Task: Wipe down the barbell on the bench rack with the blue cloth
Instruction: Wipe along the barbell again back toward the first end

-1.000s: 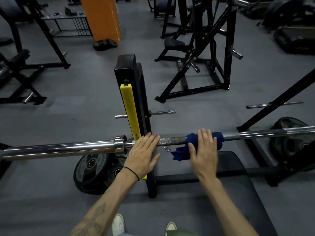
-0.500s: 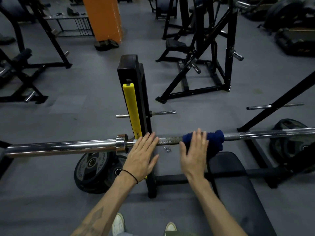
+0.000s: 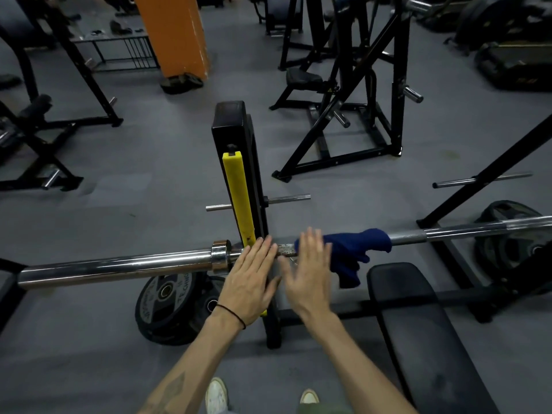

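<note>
The cloth [image 3: 355, 249] just right of the hands is dark blue. The barbell [image 3: 119, 265] under them is shiny silver. Behind the left hand [image 3: 249, 279], a yellow strip [image 3: 237, 198] runs up a black post [image 3: 233, 124]. The floor [image 3: 149, 162] is grey.

grey floor [image 3: 149, 162] – weight plates [image 3: 167, 306], black bench [image 3: 418, 324]

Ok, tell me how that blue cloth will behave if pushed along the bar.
The blue cloth looks floppy: it drapes over the bar with a tail hanging. It likely bunches rather than slides flat, and may drag on the rough knurled patch.
</note>
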Motion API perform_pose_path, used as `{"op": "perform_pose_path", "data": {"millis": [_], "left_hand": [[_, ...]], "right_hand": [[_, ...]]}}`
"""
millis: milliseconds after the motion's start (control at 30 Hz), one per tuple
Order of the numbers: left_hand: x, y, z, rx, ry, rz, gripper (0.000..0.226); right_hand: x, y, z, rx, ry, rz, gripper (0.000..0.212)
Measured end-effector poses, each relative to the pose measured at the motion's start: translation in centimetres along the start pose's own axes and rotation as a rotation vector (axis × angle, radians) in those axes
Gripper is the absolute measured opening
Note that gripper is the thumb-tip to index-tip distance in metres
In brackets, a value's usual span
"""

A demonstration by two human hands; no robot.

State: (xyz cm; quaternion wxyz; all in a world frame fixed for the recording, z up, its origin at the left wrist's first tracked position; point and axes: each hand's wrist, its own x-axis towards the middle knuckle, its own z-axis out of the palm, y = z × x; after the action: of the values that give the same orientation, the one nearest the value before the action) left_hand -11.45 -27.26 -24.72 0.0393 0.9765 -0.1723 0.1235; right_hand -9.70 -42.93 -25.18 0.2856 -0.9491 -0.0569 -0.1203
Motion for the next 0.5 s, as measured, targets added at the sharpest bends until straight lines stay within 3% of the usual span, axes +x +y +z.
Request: {"op": "perform_pose_path", "data": {"millis": [100,167,267,367,500], "left_hand": [[-0.5,-0.7,-0.1,0.021,-0.009,0.052,0.066],[-0.8,-1.4,-0.4,0.031,-0.012,0.073,0.066],[-1.0,-1.8,-0.8,0.070,-0.025,0.088,0.068],[-1.4,-1.5,-0.9,0.084,-0.018,0.087,0.069],[-1.7,-2.4,-1.3,0.088,0.016,0.122,0.068]], "right_hand": [[-0.7,-0.1,0.0,-0.013,-0.117,-0.252,0.074],[-0.2,3.0,-1.1,-0.097,-0.038,-0.316,0.070],[0.5,5.5,-2.3,-0.074,0.119,-0.082,0.071],[0.2,0.7,-0.2,0.036,0.119,0.130,0.080],[-1.5,-1.7,1.1,0.019,-0.104,-0.207,0.077]]}}
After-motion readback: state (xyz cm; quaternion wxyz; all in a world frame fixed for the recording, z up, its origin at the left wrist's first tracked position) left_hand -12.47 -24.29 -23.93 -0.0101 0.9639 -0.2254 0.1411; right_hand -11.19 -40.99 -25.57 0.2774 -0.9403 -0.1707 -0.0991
